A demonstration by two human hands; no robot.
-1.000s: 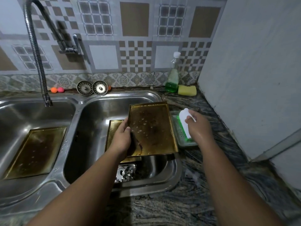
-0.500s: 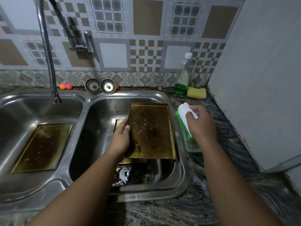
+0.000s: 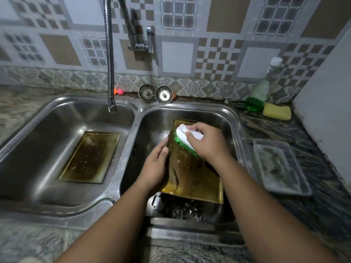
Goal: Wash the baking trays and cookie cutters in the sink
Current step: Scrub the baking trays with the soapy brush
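The dark veined stone surface [image 3: 322, 215] fills the lower and right part of the frame, with the steel double sink [image 3: 121, 164] set into it. One browned baking tray [image 3: 91, 158] lies flat on the floor of the left basin. A second baking tray [image 3: 191, 179] is in the right basin at centre frame, tilted, its near edge raised. A clear plastic tub [image 3: 281, 168] sits on the surface just right of the sink. My left hand [image 3: 154, 166] grips the tilted tray's left rim, fingers curled round the edge. My right hand [image 3: 209, 143] is clamped on a white-handled scrub brush [image 3: 183, 136], whose green bristles press on the tray. At upper right a bottle of green dish soap [image 3: 259, 95] stands beside a yellow sponge [image 3: 277, 111].
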